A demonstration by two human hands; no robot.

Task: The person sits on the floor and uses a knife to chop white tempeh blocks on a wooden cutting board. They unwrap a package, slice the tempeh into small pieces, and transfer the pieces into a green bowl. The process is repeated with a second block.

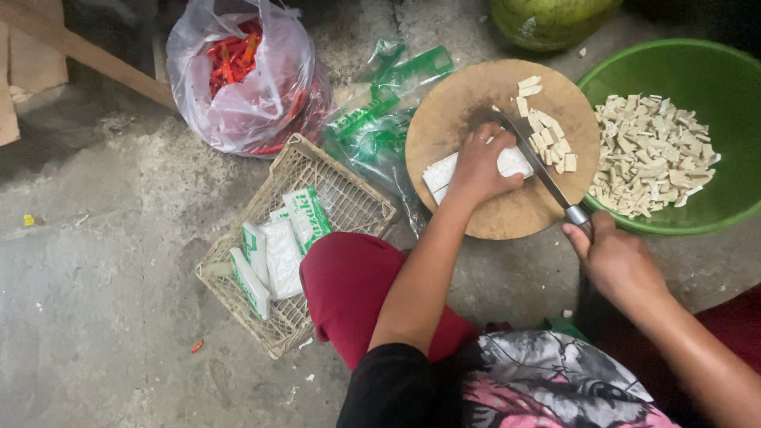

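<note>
My left hand point(479, 162) presses down on a pale white block point(444, 170) lying on a round wooden cutting board point(452, 111) on the floor. My right hand point(614, 261) grips the handle of a knife point(539, 162), whose blade rests at the block's right end. Several small cut pieces point(547, 135) lie on the board beyond the blade.
A green plastic basin point(713, 79) holding many cut pieces stands at the right. A woven basket point(333, 186) holds wrapped white packets point(281, 250). A clear bag of red chillies point(238, 71) and empty green-printed wrappers point(380, 111) lie behind. A green round fruit point(547, 17) sits at the top.
</note>
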